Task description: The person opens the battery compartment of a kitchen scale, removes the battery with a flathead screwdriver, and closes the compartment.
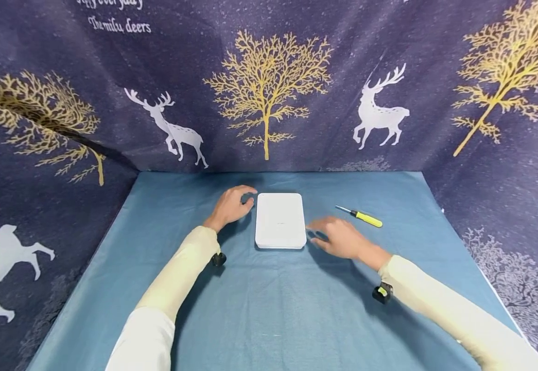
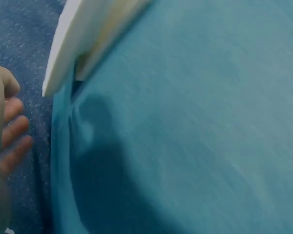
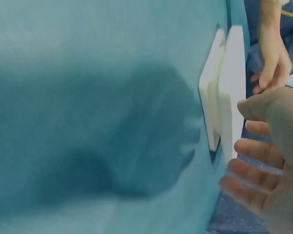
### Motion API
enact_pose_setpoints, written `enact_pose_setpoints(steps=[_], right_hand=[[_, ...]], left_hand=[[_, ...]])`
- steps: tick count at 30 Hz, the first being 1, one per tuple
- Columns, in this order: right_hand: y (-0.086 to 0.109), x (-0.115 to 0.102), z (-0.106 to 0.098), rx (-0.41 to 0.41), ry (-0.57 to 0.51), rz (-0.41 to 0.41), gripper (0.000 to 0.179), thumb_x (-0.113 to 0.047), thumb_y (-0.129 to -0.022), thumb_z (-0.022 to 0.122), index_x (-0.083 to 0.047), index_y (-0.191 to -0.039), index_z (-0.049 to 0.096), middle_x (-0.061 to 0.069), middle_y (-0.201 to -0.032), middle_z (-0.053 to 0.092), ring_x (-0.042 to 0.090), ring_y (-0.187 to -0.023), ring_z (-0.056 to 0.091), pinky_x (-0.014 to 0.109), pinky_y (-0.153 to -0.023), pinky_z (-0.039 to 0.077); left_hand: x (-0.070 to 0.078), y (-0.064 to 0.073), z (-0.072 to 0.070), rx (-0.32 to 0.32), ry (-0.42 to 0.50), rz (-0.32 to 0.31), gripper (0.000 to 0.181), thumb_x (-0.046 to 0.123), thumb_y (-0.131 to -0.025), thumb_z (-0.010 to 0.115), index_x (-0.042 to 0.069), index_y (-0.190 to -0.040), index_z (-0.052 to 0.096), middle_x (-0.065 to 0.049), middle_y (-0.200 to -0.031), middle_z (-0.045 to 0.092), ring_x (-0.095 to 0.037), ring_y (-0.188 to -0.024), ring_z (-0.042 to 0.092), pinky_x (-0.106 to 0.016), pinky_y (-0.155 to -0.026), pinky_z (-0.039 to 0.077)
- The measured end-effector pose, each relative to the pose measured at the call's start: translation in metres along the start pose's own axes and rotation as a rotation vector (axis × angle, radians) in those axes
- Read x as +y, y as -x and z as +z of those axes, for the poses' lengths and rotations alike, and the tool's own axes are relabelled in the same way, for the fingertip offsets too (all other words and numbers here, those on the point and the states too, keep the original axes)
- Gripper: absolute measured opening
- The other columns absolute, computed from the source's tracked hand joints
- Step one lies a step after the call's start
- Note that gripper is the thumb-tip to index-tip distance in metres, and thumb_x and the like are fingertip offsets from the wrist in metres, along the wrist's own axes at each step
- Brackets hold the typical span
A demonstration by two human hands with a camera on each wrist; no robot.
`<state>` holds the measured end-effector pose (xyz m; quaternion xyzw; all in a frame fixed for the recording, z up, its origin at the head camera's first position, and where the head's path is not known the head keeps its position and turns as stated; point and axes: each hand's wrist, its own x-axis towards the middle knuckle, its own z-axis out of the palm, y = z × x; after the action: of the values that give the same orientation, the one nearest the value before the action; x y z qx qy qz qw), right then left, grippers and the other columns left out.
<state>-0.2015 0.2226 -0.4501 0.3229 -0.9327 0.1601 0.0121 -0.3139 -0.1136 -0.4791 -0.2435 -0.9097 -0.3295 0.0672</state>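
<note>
A white rectangular box (image 1: 280, 221) with rounded corners lies flat on the blue cloth. From the side, in the right wrist view, its wider upper slab (image 3: 232, 87) and a narrower lower part (image 3: 212, 92) show with a recess between them. My left hand (image 1: 232, 206) hovers by the far left corner of the box, thumb and fingers spread apart and nothing held. On the other side, my right hand (image 1: 338, 237) reaches toward the right edge, fingertips close to it. Its fingers (image 3: 254, 173) are loosely spread in the right wrist view.
A screwdriver (image 1: 366, 218) with a yellow and black handle lies right of the box, just beyond the right hand. Blue cloth (image 1: 269, 309) covers the table. Dark fabric (image 1: 296, 103) printed with deer and trees hangs behind and at both sides.
</note>
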Motion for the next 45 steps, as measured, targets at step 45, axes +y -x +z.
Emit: enact_pose_setpoints(steps=[45], right_hand=[[-0.006, -0.031, 0.045, 0.130, -1.199, 0.792, 0.044, -0.015, -0.102, 0.064, 0.010, -0.137, 0.053, 0.018, -0.105, 0.076, 0.014, -0.083, 0.074, 0.027, -0.069, 0.064]], left_hand=[[0.012, -0.013, 0.040, 0.180, 0.536, -0.455, 0.027, 0.013, -0.103, 0.063, -0.002, -0.123, 0.073, -0.021, -0.109, 0.073, -0.016, -0.079, 0.064, -0.025, -0.070, 0.056]])
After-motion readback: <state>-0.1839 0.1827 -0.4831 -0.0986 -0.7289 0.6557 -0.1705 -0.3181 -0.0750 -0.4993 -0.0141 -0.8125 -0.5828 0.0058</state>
